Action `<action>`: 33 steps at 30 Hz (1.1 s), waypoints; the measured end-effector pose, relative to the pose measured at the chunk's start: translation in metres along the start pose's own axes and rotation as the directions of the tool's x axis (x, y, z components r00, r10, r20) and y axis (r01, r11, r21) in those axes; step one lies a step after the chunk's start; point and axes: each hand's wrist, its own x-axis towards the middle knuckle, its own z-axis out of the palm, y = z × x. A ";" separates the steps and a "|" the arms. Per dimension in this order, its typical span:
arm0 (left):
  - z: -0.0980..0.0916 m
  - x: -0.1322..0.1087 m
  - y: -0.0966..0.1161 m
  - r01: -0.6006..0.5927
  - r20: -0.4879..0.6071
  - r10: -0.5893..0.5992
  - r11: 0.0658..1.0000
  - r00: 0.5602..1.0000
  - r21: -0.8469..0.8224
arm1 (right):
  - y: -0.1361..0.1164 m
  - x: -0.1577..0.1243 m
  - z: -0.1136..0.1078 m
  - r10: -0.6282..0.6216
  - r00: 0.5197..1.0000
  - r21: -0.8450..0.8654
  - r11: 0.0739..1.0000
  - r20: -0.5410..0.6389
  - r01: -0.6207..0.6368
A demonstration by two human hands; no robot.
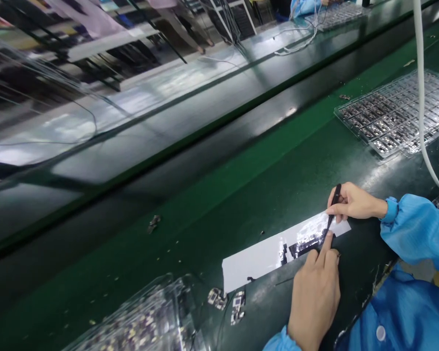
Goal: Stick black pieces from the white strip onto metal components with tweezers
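Gripping black tweezers [333,204], right hand [353,202] touches strip [263,256]; left hand [314,297] presses it, forefinger out.

A long dark green workbench [190,204] with a glossy surface runs diagonally through the view. Beyond its far edge lies a shiny grey floor [161,87] that mirrors overhead light in pale patches. Past the floor stand white-topped tables on black metal frames [106,44]. Thin dark cables [76,105] trail across the floor near those tables.
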 end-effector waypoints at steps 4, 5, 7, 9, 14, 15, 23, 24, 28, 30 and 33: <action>0.002 0.001 -0.001 -0.003 -0.010 0.003 1.000 1.000 -0.022 | -0.001 0.000 -0.001 0.007 1.000 0.018 1.000 -0.002 -0.007; 0.002 0.000 -0.001 -0.002 -0.015 0.002 1.000 1.000 -0.025 | -0.001 0.000 -0.001 0.006 1.000 0.022 1.000 0.000 -0.006; 0.001 0.000 -0.001 -0.001 -0.024 0.001 1.000 1.000 -0.031 | -0.001 0.000 -0.001 0.004 1.000 0.022 1.000 0.006 -0.004; 0.001 0.000 0.000 -0.001 -0.029 0.000 0.999 1.000 -0.036 | -0.001 0.000 -0.001 -0.004 1.000 0.015 1.000 0.007 0.004; -0.001 0.001 0.000 0.029 -0.028 -0.033 0.989 0.999 -0.145 | -0.001 -0.002 -0.001 -0.025 1.000 0.021 0.999 -0.018 0.026; -0.002 0.001 -0.002 0.041 -0.035 -0.050 0.974 0.998 -0.225 | -0.001 -0.002 -0.002 -0.032 0.999 0.031 0.999 -0.031 0.033; -0.006 0.007 -0.020 0.281 0.262 -0.566 -0.055 0.782 -0.958 | -0.002 -0.004 -0.003 -0.103 0.958 0.225 0.960 -0.267 0.166; -0.006 0.010 -0.021 0.266 0.320 -0.554 -0.179 0.768 -0.947 | -0.003 -0.005 -0.001 -0.111 0.954 0.249 0.951 -0.277 0.183; -0.004 0.017 -0.021 0.229 0.450 -0.499 -0.442 0.741 -0.867 | -0.008 -0.009 0.015 -0.146 0.958 0.243 0.948 -0.247 0.207; -0.003 0.017 -0.021 0.232 0.486 -0.480 -0.495 0.730 -0.837 | -0.010 -0.011 0.023 -0.152 0.958 0.208 0.956 -0.242 0.205; -0.004 0.016 -0.021 0.227 0.503 -0.478 -0.523 0.720 -0.822 | -0.012 -0.011 0.032 -0.147 0.960 0.183 0.964 -0.240 0.193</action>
